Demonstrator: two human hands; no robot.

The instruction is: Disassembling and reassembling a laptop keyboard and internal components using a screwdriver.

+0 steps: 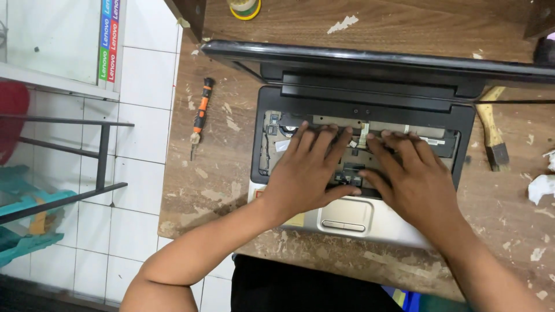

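Orange-and-black screwdriver [200,115] on worn wooden table [196,190] left of centre, open laptop [364,219] mid-frame with keyboard bay bared, left hand [303,173] flat on bay, fingers slightly spread, right hand [407,179] beside it, fingers spread, brush [492,134] at right edge

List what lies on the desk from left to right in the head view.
Screwdriver → left hand → right hand → brush → crumpled paper. Both hands rest flat in the laptop keyboard bay.
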